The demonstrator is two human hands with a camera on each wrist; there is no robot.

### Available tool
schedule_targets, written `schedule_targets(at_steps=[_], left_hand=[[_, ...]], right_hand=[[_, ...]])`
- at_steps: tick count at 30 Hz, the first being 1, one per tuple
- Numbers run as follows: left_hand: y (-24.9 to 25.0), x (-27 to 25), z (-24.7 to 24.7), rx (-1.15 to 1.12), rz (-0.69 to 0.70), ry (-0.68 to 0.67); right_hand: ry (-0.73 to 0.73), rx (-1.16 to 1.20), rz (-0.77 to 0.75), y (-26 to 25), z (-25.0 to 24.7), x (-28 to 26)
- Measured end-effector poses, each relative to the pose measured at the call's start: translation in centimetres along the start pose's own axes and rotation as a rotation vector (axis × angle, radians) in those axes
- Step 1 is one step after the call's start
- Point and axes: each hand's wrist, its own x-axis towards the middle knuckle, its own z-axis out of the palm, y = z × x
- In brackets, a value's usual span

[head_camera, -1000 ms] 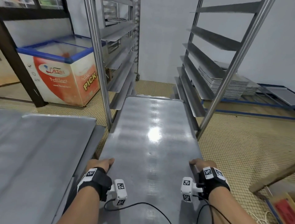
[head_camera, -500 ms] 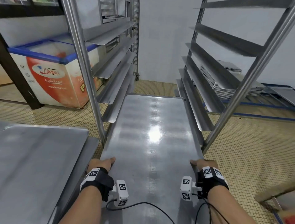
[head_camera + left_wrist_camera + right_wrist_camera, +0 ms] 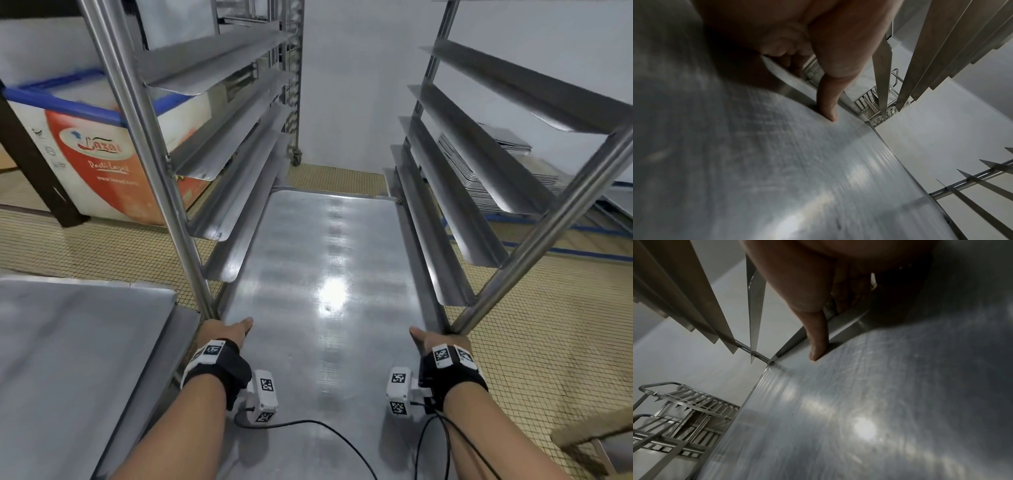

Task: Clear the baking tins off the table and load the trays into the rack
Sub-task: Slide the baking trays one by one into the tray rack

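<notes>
A long bare steel tray [image 3: 322, 281] lies between the side runners of the steel rack [image 3: 239, 192], most of its length inside the frame. My left hand [image 3: 226, 334] grips the tray's left rim, thumb on top and fingers curled under, as the left wrist view shows at the tray [image 3: 797, 170] edge below my left hand [image 3: 818, 78]. My right hand [image 3: 435, 341] grips the right rim the same way, its thumb pressed on the tray [image 3: 879, 402] in the right wrist view, where my right hand [image 3: 818, 318] wraps the edge.
More flat trays [image 3: 68, 359] are stacked on the table at the left. A chest freezer [image 3: 99, 161] stands behind the rack's left post [image 3: 147, 144]. A pile of trays [image 3: 513, 178] lies on the floor at the right, and a second rack [image 3: 678, 412] stands further back.
The tray has slid forward into the rack. Both hands have come up close to the front posts, and the rack fills more of the view.
</notes>
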Motion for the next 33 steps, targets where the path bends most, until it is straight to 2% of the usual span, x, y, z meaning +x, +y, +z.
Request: schedule_targets(at_steps=[3,5,8,10,13,15,17,19,26,30,33], left_hand=[[0.4,0.4,0.1,0.005,-0.010,-0.006],[0.6,0.5,0.0,0.020,-0.014,-0.014],[0.3,0.3,-0.2,0.104,0.024,-0.028],[0.3,-0.4,-0.3,0.211,0.102,-0.002],[0.1,-2.2,-0.2,0.460,0.185,0.049],[-0.5,-3.6,0.3,0.625,0.290,0.043],[-1.8,-4.7,1.0,0.704,0.421,-0.073],[-3.4,-6.0,1.5,0.749,0.508,-0.190],[-8.4,-10.8,-0.2,0.836,0.696,-0.452],[-10.7,-12.1,-0.7,1.026,0.821,-0.476],[-12.1,-12.1,-0.4,1.161,0.929,-0.363]], right_hand=[[0.050,-0.035,0.019,-0.3,0.4,-0.3],[0.046,0.123,0.027,-0.5,0.1,-0.8],[-0.035,-0.043,-0.041,-0.6,-0.1,-1.1],[-0.078,-0.185,-0.110,-0.6,-0.5,-2.4],[-0.110,-0.141,-0.060,0.5,-0.6,-3.5],[-0.070,-0.216,-0.088,2.0,-0.3,-3.6],[-0.035,-0.387,-0.175,3.2,0.0,-4.4],[-0.065,-0.480,-0.245,4.7,0.0,-5.1],[-0.198,-0.752,-0.572,10.5,-1.3,-9.9],[-0.289,-0.851,-0.727,12.9,-2.0,-13.4],[-0.338,-0.949,-0.871,14.5,-2.4,-14.6]])
